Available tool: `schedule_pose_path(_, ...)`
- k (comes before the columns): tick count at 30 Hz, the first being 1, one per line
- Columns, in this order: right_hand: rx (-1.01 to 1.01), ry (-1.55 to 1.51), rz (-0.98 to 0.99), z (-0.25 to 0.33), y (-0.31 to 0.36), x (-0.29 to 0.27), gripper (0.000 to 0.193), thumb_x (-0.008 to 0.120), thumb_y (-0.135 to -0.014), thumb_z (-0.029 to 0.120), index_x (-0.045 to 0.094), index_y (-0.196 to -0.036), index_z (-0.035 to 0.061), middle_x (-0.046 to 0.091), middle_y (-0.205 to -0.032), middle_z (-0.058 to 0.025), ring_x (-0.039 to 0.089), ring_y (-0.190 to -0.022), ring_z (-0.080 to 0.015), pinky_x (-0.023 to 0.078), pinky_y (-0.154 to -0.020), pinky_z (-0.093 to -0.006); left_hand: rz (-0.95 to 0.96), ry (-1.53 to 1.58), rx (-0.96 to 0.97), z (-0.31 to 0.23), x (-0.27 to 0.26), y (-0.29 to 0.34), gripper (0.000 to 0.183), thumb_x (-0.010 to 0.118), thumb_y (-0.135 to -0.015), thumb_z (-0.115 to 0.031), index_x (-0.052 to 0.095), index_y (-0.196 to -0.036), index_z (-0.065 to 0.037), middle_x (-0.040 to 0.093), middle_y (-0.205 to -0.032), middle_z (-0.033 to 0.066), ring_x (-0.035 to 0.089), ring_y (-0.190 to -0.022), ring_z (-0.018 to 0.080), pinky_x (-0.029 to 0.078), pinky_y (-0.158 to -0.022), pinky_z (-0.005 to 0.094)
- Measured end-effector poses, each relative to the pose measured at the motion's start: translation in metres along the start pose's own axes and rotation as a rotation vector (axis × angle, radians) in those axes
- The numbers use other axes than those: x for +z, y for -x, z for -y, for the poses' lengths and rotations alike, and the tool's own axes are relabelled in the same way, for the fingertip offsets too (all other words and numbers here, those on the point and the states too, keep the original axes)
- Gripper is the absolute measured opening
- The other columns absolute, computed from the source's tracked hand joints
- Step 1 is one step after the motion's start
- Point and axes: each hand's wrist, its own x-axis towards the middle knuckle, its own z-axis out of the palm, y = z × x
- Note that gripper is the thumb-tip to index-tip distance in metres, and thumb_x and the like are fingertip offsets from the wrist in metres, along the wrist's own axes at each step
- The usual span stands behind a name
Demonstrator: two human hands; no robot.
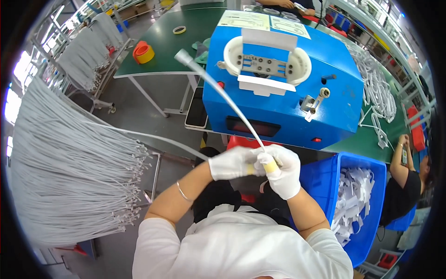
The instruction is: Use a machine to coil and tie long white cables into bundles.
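Observation:
Both of my hands wear white gloves with yellow bands on some fingers. They meet in front of my chest, at the near side of a blue machine (283, 111). My right hand (284, 171) is closed round the lower end of a white cable (232, 106), which rises to the upper left past the machine's edge. My left hand (231, 163) is bent in against the right one, its fingertips pressed together at the same spot. What they pinch there is hidden. A second length of white cable (160, 138) runs from the left toward my left wrist.
A thick bundle of grey-white cables (74, 176) hangs on a rack at the left. At the right stands a blue bin (332, 186) with white paper scraps. Orange and yellow tape rolls (144, 53) lie on the green table (158, 42). A co-worker (404, 186) sits at far right.

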Motion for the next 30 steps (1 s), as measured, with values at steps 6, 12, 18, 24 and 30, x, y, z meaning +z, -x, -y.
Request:
schedule_pose_path(6, 0.109, 0.034, -0.044, 0.009, -0.007, 0.01, 0.015, 0.065, -0.087, 0.014, 0.071, -0.088, 0.0001, 0.062, -0.066, -0.0058, 0.056, -0.056, -0.0098, 0.043, -0.053, -0.0227, -0.639, -0.672, 0.361, -0.121, -0.032, 0.019, 0.021, 0.059, -0.092, -0.013, 0.064, -0.108, 0.0, 0.068, -0.095, 0.0078, 0.063, -0.071, 0.0112, 0.052, -0.062, 0.0242)
schedule_pose_path(12, 0.252, -0.115, -0.143, 0.011, -0.003, 0.014, 0.019, 0.064, -0.089, 0.017, 0.071, -0.088, -0.0008, 0.061, -0.064, -0.0026, 0.055, -0.055, -0.0059, 0.041, -0.051, -0.0211, -0.948, -0.661, 0.808, -0.167, -0.027, -0.01, 0.019, 0.059, -0.093, -0.011, 0.066, -0.108, -0.002, 0.068, -0.096, 0.0047, 0.06, -0.071, 0.0069, 0.05, -0.06, 0.0191)
schedule_pose_path(18, 0.384, -0.113, -0.158, 0.011, 0.012, 0.002, 0.022, 0.061, -0.091, 0.018, 0.069, -0.088, -0.0021, 0.059, -0.06, -0.0027, 0.052, -0.051, -0.0074, 0.04, -0.05, -0.0217, -0.942, -0.676, 0.779, -0.162, -0.036, -0.03, 0.013, 0.067, -0.088, -0.01, 0.07, -0.097, -0.001, 0.068, -0.082, 0.0033, 0.057, -0.064, 0.0046, 0.046, -0.055, 0.0174)
schedule_pose_path(24, 0.188, 0.207, -0.468, 0.035, 0.01, -0.101, 0.027, 0.055, -0.095, 0.023, 0.067, -0.086, 0.0015, 0.049, -0.056, 0.0037, 0.039, -0.044, -0.0027, 0.027, -0.043, -0.0188, -0.906, -0.739, 0.73, -0.158, -0.035, -0.001, 0.016, 0.063, -0.091, -0.012, 0.069, -0.097, 0.001, 0.067, -0.082, 0.0028, 0.057, -0.07, 0.0051, 0.049, -0.063, 0.0201)
schedule_pose_path(30, 0.066, 0.466, -0.576, 0.053, -0.057, -0.181, 0.02, 0.059, -0.093, 0.021, 0.069, -0.089, 0.0036, 0.049, -0.061, 0.0067, 0.033, -0.047, -0.0003, 0.021, -0.043, -0.0189, -0.44, -1.271, -0.111, -0.12, -0.05, 0.056, 0.034, 0.064, -0.087, -0.032, 0.068, -0.102, -0.001, 0.068, -0.097, 0.0166, 0.064, -0.096, 0.0311, 0.05, -0.084, 0.0367)
